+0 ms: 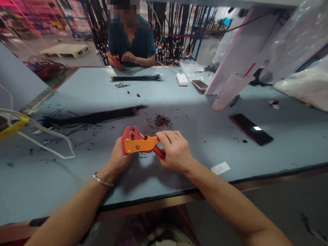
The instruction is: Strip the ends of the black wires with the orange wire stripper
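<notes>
A red and orange wire stripper (139,145) is held above the table in front of me. My right hand (176,150) is wrapped round its handles. My left hand (120,155) is behind the red jaw end, its fingers mostly hidden by the tool. Just beyond the tool lies a small pile of short dark and reddish offcuts (162,120). A long bundle of black wires (89,117) stretches across the table to the left, beyond my left hand.
The blue-grey table (200,150) also bears a dark phone (251,129), a white label (220,168), a second wire bundle (135,78), a white box (182,79) and another phone (200,85). A white hanger (61,136) juts in at left. Across sits a person (132,41).
</notes>
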Available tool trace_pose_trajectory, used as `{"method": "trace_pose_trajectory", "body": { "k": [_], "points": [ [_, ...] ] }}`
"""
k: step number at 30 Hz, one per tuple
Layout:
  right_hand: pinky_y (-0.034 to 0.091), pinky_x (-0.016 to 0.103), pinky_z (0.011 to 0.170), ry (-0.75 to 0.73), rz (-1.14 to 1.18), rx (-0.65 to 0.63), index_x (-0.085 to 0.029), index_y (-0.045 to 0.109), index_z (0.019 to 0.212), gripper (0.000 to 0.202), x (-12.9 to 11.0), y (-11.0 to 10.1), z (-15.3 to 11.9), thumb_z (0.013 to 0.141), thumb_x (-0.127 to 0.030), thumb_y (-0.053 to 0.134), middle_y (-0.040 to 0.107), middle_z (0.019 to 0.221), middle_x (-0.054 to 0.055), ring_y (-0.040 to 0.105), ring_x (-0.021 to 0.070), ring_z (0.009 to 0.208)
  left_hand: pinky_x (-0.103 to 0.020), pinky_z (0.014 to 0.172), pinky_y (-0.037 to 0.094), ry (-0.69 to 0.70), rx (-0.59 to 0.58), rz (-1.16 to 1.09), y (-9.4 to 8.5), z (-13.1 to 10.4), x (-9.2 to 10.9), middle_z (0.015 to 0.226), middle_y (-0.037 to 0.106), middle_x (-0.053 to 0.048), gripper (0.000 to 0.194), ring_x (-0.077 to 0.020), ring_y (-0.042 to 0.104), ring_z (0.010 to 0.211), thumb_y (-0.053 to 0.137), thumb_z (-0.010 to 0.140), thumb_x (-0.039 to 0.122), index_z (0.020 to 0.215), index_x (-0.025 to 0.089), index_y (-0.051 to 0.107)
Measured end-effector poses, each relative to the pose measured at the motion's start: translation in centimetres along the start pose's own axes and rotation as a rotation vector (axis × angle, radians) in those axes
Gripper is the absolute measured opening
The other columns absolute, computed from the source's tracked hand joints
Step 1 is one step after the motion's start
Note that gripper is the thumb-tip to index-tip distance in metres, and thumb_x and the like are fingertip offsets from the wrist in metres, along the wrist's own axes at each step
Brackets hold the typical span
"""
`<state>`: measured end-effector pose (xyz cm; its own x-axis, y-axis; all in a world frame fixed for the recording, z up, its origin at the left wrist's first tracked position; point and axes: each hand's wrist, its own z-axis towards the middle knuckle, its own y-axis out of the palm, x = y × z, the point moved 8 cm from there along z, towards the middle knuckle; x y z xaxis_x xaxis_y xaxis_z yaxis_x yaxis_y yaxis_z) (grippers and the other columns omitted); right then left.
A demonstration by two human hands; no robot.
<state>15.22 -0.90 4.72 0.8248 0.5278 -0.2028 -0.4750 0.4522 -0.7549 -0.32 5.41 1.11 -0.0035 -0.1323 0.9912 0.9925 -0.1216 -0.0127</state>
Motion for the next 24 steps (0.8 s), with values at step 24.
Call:
{"method": "trace_pose_trajectory", "body": {
  "k": [24],
  "points": [
    [0.033,0.031,0.060,0.182,-0.122,-0.295,-0.015,0.061,0.093,0.024,2.0,3.0,0.3,0.077,-0.031,0.054,0.068,0.081,0.009,0.059,0.0209,0.068,-0.020,0.056,0.040,-0.113,-0.052,-0.081,1.0,1.3,-1.3,0.064,0.060,0.003,0.018,-0.0103,0.048,0.058,0.079,0.060,0.021,0.071,0.015,0.065]
  ]
}}
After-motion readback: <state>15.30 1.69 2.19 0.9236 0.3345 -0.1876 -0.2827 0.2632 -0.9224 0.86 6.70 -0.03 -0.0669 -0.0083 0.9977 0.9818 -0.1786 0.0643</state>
